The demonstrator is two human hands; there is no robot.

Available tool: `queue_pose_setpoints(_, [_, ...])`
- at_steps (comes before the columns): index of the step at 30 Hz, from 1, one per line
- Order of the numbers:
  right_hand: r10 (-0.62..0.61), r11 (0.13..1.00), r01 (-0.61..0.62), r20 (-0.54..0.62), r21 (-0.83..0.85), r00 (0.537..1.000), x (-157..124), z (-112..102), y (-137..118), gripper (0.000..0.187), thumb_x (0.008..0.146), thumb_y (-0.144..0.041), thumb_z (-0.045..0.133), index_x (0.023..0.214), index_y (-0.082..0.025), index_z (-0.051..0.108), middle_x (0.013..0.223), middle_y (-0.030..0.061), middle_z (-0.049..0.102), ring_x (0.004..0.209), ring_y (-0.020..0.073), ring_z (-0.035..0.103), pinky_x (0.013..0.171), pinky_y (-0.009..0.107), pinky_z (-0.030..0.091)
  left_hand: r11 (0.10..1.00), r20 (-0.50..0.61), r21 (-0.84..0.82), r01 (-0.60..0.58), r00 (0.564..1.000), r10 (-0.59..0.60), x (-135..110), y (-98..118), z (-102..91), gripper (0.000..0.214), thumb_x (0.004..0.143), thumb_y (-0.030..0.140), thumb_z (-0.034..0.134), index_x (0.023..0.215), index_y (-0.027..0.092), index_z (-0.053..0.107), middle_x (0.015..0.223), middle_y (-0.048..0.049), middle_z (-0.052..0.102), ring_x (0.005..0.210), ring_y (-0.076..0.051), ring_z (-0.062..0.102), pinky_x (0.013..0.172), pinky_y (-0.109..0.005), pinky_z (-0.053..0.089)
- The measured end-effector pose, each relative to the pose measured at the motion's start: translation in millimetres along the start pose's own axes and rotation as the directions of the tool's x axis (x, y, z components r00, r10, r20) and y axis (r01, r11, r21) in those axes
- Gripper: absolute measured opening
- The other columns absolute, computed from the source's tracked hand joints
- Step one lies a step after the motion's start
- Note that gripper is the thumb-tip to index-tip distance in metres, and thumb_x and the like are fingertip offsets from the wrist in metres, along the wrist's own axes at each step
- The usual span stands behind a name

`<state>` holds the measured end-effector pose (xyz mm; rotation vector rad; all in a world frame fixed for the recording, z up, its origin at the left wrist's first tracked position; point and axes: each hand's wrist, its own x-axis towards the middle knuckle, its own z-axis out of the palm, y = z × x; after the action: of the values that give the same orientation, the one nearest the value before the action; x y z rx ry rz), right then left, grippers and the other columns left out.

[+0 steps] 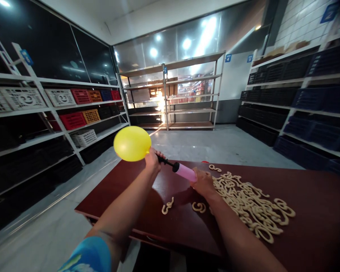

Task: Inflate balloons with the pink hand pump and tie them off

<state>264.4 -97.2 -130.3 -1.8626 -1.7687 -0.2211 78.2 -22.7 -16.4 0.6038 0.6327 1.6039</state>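
Note:
A yellow balloon (132, 143), inflated, sits on the black nozzle of a pink hand pump (184, 172). My left hand (153, 159) is closed round the balloon's neck at the nozzle. My right hand (202, 182) is wrapped round the pink pump body, held over a dark red-brown table (314, 211). A heap of several cream-coloured S-shaped hooks (249, 202) lies on the table just right of my right hand. Two loose hooks (167, 206) lie below the pump.
White shelving with white, red, orange and blue baskets (73, 120) lines the left wall. Shelves of dark crates (308, 102) line the right wall. An open metal rack (175, 94) stands at the back. Grey floor (215, 143) lies beyond the table's far edge.

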Motion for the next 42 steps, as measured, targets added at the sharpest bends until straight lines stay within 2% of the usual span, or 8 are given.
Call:
queue_pose_setpoints(3, [0.102,0.994,-0.106,-0.083,-0.041,0.991,4.9,-1.3,10.7,0.025,0.069,-0.021,0.053,0.095,-0.022,0.052,0.090,0.0038,0.061,0.089,0.0201,0.053,0.078,0.032,0.025,0.997,-0.016,0.019,-0.071,0.997,0.071,21.7,37.0,4.4,0.031,0.079,0.030,0.048,0.057,0.019,0.030,0.045,0.0061,0.032,0.037,-0.008,0.038,0.042,-0.023,0.038])
queue_pose_setpoints(6, [0.168,0.981,-0.178,-0.130,-0.073,0.977,6.7,-0.7,14.9,0.022,0.073,-0.020,0.050,0.094,-0.021,0.053,0.091,0.0056,0.061,0.090,0.0206,0.052,0.076,0.033,0.025,0.995,-0.007,0.005,-0.103,0.995,0.103,29.8,41.6,3.6,0.031,0.080,0.031,0.046,0.056,0.019,0.031,0.045,0.0058,0.032,0.037,-0.008,0.038,0.042,-0.023,0.037])
queue_pose_setpoints(13, [0.085,0.993,-0.082,0.027,-0.084,0.996,3.3,1.1,3.4,0.030,0.066,-0.027,0.059,0.094,-0.020,0.053,0.089,0.0051,0.060,0.087,0.0202,0.052,0.075,0.031,0.026,0.997,-0.033,-0.069,0.019,0.999,-0.022,-15.2,-47.4,-1.3,0.029,0.080,0.033,0.045,0.058,0.019,0.031,0.046,0.0057,0.033,0.037,-0.008,0.037,0.042,-0.023,0.037])
queue_pose_setpoints(16, [0.057,0.996,-0.056,0.013,-0.074,0.998,2.7,-3.7,1.6,0.032,0.067,-0.027,0.058,0.098,-0.020,0.052,0.092,0.0053,0.060,0.088,0.0201,0.052,0.077,0.031,0.026,0.996,-0.020,-0.075,0.053,0.998,-0.055,-23.3,-57.6,3.9,0.029,0.080,0.033,0.046,0.059,0.019,0.032,0.047,0.0055,0.034,0.038,-0.008,0.039,0.044,-0.024,0.038])
queue_pose_setpoints(25, [0.252,0.958,-0.265,-0.128,-0.104,0.959,6.3,-7.6,17.1,0.017,0.075,-0.019,0.048,0.091,-0.020,0.054,0.090,0.0068,0.061,0.091,0.0219,0.050,0.079,0.035,0.023,0.996,-0.042,0.027,-0.086,0.995,0.087,30.7,23.3,11.6,0.029,0.081,0.032,0.046,0.058,0.019,0.032,0.044,0.0062,0.033,0.037,-0.008,0.039,0.043,-0.024,0.038])
queue_pose_setpoints(34, [0.057,0.997,-0.055,0.051,-0.045,0.997,-0.9,-5.8,-1.1,0.030,0.064,-0.023,0.059,0.093,-0.019,0.050,0.088,0.0044,0.061,0.085,0.0201,0.054,0.073,0.030,0.027,0.998,-0.065,-0.008,0.062,0.996,-0.063,-19.7,-56.9,13.7,0.027,0.077,0.030,0.045,0.057,0.019,0.031,0.044,0.0060,0.033,0.036,-0.008,0.036,0.040,-0.023,0.035])
queue_pose_setpoints(37, [0.084,0.996,-0.084,0.008,-0.045,0.996,1.2,-10.7,1.6,0.029,0.066,-0.021,0.057,0.095,-0.020,0.051,0.089,0.0042,0.061,0.087,0.0196,0.054,0.077,0.031,0.026,0.998,-0.027,0.004,0.069,0.997,-0.069,-9.4,-42.7,16.3,0.025,0.077,0.028,0.046,0.058,0.020,0.032,0.045,0.0056,0.035,0.037,-0.009,0.039,0.042,-0.024,0.038])
queue_pose_setpoints(42, [0.197,0.975,-0.203,-0.078,-0.085,0.977,6.2,-13.9,13.9,0.019,0.075,-0.019,0.050,0.093,-0.021,0.052,0.090,0.0054,0.061,0.090,0.0214,0.053,0.079,0.035,0.023,0.998,-0.065,0.038,-0.049,0.997,0.051,30.1,11.5,12.0,0.023,0.076,0.023,0.046,0.058,0.020,0.031,0.044,0.0062,0.033,0.036,-0.009,0.040,0.043,-0.024,0.038])
